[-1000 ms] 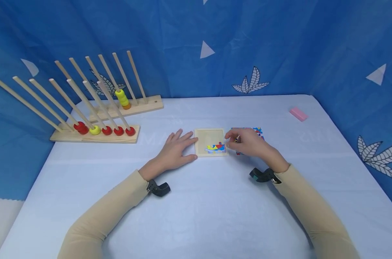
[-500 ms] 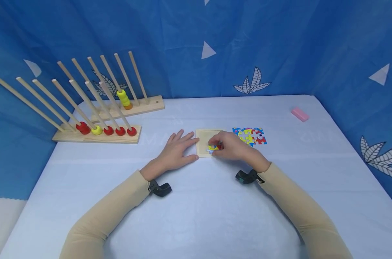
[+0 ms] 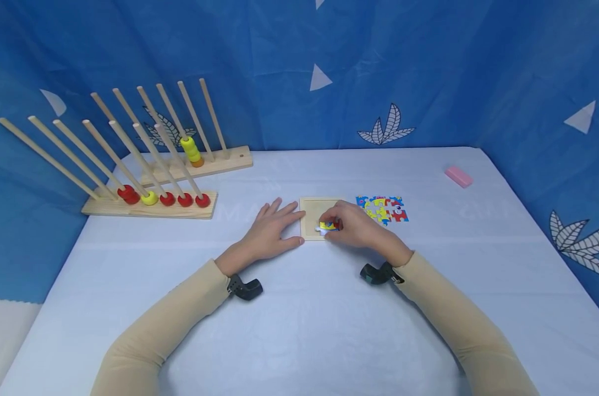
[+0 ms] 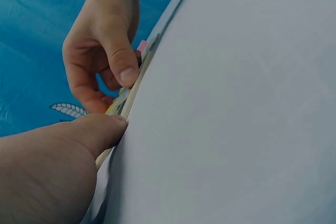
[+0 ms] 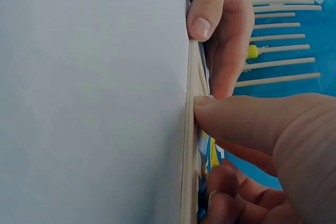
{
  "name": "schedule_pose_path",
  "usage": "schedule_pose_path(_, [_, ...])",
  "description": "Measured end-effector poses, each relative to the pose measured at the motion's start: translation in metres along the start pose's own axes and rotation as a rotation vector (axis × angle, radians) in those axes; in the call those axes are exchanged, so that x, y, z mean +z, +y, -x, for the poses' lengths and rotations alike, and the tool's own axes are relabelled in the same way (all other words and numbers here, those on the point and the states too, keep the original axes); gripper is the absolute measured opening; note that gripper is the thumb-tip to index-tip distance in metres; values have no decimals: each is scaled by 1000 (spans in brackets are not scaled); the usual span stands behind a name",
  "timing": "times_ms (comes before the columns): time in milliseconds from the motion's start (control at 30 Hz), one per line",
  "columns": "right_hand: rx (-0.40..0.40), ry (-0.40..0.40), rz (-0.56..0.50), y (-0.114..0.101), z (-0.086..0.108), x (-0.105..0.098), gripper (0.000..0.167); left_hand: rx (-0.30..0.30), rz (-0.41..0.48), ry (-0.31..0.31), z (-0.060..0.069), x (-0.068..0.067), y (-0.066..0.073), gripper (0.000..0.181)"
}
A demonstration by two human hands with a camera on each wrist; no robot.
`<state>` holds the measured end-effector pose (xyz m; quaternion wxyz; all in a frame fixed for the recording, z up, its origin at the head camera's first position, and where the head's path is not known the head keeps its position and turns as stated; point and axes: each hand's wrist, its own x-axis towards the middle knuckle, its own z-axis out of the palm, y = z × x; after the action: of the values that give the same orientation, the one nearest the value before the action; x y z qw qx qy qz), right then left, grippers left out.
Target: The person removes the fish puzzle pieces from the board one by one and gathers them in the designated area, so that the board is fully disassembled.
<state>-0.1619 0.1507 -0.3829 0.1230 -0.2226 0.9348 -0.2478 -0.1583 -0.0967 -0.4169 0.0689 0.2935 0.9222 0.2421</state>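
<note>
A shallow wooden puzzle frame (image 3: pixel 309 204) lies on the table with its pale base partly bare. My left hand (image 3: pixel 265 234) is spread flat at its left side, with fingertip and thumb touching the rim. Over the frame's lower right part, my right hand (image 3: pixel 351 223) pinches a puzzle piece (image 3: pixel 327 226) in yellow, blue and red between thumb and fingers. That piece (image 5: pixel 212 150) also shows behind the thumb in the right wrist view. The fingers hide the rest of it and any pieces under them. Several loose puzzle pieces (image 3: pixel 382 209) lie just right of the frame.
Two wooden peg stands are at the left: the front base (image 3: pixel 146 212) carries red and yellow beads, the rear base (image 3: pixel 237 158) yellow and orange ones. A pink block (image 3: pixel 459 176) lies at the back right. A blue curtain (image 3: pixel 279 71) hangs behind the white table (image 3: pixel 299 330).
My right hand has moved left from the loose pieces to over the frame, uncovering those pieces. It has barely shifted in the last half second. My left hand stays at the rim.
</note>
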Motion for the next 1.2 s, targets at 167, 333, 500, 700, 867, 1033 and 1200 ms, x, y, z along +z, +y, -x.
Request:
schedule_pose_path(167, [2, 14, -14, -1, 1, 1, 35, 1, 1, 3, 0, 0, 0, 65])
schedule_pose_path(333, [-19, 20, -29, -1, 1, 1, 34, 1, 0, 8, 0, 1, -1, 65])
schedule_pose_path(500, [-57, 20, -72, 3, 2, 1, 25, -3, -1, 6, -1, 2, -2, 65])
schedule_pose_path(700, [-117, 65, -157, 9, 11, -9, 15, 2, -5, 14, -1, 2, -1, 65])
schedule_pose_path(867, [-34, 133, -142, 21, 31, -31, 19, 3, -3, 12, -2, 3, 1, 66])
schedule_pose_path(1033, [73, 167, -90, 45, 55, -46, 19, -2, -5, 8, -2, 3, 0, 66])
schedule_pose_path(1200, [134, 144, -86, 66, 70, -54, 19, 2, -17, 16, -2, 4, -2, 66])
